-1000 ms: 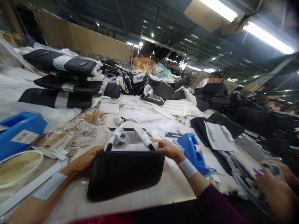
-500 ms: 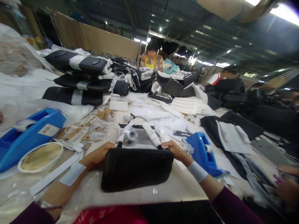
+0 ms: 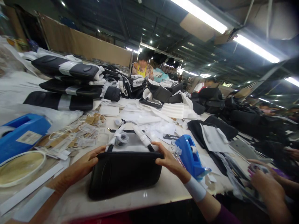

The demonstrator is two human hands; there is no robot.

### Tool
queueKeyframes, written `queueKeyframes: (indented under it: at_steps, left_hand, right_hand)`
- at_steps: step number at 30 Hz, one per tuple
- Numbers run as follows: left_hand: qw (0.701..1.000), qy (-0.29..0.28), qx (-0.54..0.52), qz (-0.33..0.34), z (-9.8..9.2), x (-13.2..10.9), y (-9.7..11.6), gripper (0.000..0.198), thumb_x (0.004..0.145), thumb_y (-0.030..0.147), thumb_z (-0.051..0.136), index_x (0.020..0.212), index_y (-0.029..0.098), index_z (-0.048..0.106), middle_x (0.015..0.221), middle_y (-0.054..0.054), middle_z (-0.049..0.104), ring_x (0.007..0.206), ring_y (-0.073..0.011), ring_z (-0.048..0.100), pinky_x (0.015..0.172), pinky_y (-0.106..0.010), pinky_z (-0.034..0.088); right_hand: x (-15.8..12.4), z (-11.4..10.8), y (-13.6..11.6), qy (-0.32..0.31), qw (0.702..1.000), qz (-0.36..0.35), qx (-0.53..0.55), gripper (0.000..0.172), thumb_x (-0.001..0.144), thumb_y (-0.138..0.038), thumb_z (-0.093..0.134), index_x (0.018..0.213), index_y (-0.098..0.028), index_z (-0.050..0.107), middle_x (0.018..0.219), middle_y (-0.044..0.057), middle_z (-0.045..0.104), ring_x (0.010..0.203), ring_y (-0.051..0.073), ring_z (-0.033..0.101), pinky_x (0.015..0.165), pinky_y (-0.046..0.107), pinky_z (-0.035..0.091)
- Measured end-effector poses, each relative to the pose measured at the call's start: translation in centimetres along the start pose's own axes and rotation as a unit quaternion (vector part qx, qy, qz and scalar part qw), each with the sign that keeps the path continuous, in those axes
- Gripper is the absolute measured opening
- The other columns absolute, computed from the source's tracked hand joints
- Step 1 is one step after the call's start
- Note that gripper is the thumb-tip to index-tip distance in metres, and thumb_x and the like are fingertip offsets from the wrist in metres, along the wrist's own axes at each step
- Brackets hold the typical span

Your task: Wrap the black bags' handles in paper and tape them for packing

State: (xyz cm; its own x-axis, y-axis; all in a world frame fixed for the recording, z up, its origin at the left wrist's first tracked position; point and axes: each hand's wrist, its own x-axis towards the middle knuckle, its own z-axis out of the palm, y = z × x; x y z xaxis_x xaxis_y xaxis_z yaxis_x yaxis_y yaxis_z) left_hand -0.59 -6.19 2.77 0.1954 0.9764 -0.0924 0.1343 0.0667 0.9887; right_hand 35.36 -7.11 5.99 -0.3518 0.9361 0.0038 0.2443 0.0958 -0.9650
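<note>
Black padded case [image 3: 125,175]: left hand [image 3: 79,165], fingers spread at top edge; right hand [image 3: 169,161], fingers pinching edge. Risk: loose hold lets case slip against blue tape dispenser [image 3: 190,155].

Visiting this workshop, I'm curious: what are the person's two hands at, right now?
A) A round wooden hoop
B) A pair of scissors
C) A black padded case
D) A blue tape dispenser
C: the left hand and right hand are both at the top edge of the black padded case, with the blue tape dispenser standing off to the right.
</note>
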Motion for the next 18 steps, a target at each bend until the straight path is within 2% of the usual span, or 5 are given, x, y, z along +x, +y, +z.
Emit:
queueKeyframes:
  at_steps: [3,8,12,15,18]
  left_hand:
    - [0.999,0.014,0.025,-0.024,1.6,-0.4,-0.7,0.075,0.058,0.061,0.075,0.118,0.02,0.057,0.111,-0.006,0.069,0.103,-0.0304,0.064,0.089,-0.035,0.053]
    - [0.993,0.093,-0.001,-0.079,3.6,-1.0,-1.2,0.063,0.059,0.059,0.077,0.103,0.02,0.057,0.086,-0.001,0.069,0.08,-0.0224,0.065,0.069,-0.026,0.054]
    - [0.99,0.113,-0.016,-0.084,3.7,-0.9,-1.5,0.067,0.058,0.059,0.078,0.107,0.021,0.056,0.087,0.0,0.069,0.08,-0.0218,0.065,0.069,-0.025,0.054]
    - [0.988,0.127,-0.007,-0.088,3.8,-0.7,-1.7,0.067,0.058,0.061,0.077,0.107,0.02,0.057,0.088,-0.001,0.069,0.081,-0.0222,0.065,0.068,-0.026,0.053]
    - [0.986,0.133,0.021,-0.095,3.9,-0.5,-1.7,0.062,0.058,0.064,0.075,0.099,0.02,0.06,0.083,-0.001,0.069,0.078,-0.023,0.065,0.067,-0.026,0.052]
  right_hand:
    - [-0.6,1.8,-0.1,0.102,0.992,0.008,-0.076,0.054,0.073,-0.039,0.072,0.122,-0.022,0.055,0.096,0.001,0.059,0.088,0.02,0.053,0.081,0.029,0.041]
    - [-0.7,4.0,0.9,0.222,0.971,0.008,-0.093,0.03,0.081,-0.041,0.064,0.101,-0.02,0.057,0.09,0.0,0.058,0.087,0.019,0.054,0.082,0.028,0.041]
    - [-0.5,3.8,0.6,0.193,0.976,0.038,-0.091,0.034,0.08,-0.043,0.065,0.104,-0.02,0.056,0.091,0.0,0.059,0.086,0.019,0.054,0.081,0.028,0.042]
    - [-0.4,3.1,0.0,0.153,0.979,0.073,-0.116,0.028,0.081,-0.046,0.063,0.088,-0.02,0.056,0.079,-0.001,0.056,0.078,0.018,0.052,0.072,0.028,0.041]
    - [-0.1,2.5,-0.1,0.175,0.963,0.083,-0.187,0.03,0.076,-0.046,0.066,0.076,-0.019,0.054,0.078,0.0,0.052,0.078,0.019,0.049,0.072,0.029,0.039]
